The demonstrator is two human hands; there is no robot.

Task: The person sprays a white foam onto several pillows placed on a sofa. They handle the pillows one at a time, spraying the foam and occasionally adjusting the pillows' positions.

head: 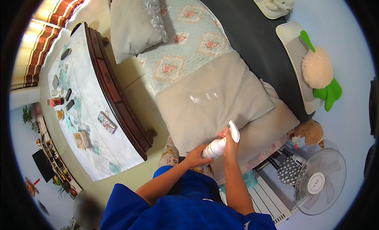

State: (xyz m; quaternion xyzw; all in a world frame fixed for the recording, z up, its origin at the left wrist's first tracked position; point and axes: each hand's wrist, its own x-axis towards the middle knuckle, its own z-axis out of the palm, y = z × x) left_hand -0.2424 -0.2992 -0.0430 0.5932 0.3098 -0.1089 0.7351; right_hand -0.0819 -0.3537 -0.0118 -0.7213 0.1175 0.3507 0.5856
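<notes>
A white spray bottle [213,148] is held between both hands over the near edge of a grey cushion. My left hand [197,157] wraps the lower part of the bottle. My right hand [230,142] grips its neck just below the white trigger head, which points up and away from me. The grey cushion [207,90] lies flat on the sofa and has two small patches of white foam or liquid near its middle. Another grey cushion [266,132] lies partly under it to the right.
A floral quilted cover [189,37] spreads beyond the cushion, with a ruffled grey cushion [133,28] on it. At left stands a marble-topped table [88,105] with a phone and remotes. A fan [319,182], a white radiator [263,197] and plush toys are at right.
</notes>
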